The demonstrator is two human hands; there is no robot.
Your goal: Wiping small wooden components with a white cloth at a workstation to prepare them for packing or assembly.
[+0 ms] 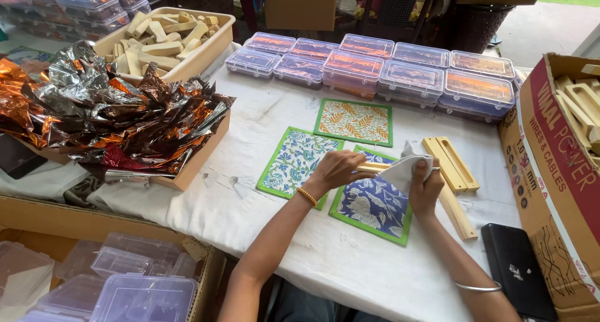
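Far edge of white cloth-covered table (300, 259): double row of clear lidded plastic boxes (381, 69). Right: brown carton (553, 191), red side panel. Left: crumpled copper-silver foil heap (106, 116). Centre: left hand (337, 170) pinches wooden stick (373, 168); right hand (425, 188) clenched round white cloth (403, 169), rubbing stick over blue floral green-edged mat (375, 203).

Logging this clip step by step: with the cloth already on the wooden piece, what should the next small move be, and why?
Probably draw the white cloth along the wooden piece toward the left hand. The right hand presses the cloth over one end, while the left hand pinches the other end above the blue patterned mat, so most of the piece's length looks unwiped.
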